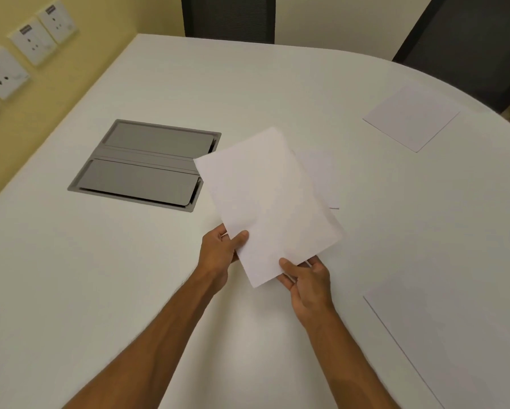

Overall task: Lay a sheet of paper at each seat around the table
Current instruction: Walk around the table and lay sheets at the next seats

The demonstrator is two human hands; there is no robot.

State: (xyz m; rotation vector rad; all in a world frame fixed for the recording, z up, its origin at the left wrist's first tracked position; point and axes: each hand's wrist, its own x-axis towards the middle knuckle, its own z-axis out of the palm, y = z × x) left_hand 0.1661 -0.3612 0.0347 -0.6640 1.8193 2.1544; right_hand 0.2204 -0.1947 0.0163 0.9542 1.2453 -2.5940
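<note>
I hold a white sheet of paper (265, 202) above the middle of the white table (129, 290). My left hand (219, 255) pinches its near left edge, thumb on top. My right hand (306, 278) grips its near corner from below, thumb on top. A further sheet (321, 178) peeks out behind the held one on its right side; whether it is held or lying on the table I cannot tell. One sheet (411, 118) lies flat at the far right before a dark chair. Another sheet (442, 335) lies at the near right edge.
A grey metal cable hatch (144, 165) is set into the table left of the held paper. Two dark chairs (228, 17) (469, 42) stand at the far side. Wall sockets (31, 41) line the yellow wall on the left.
</note>
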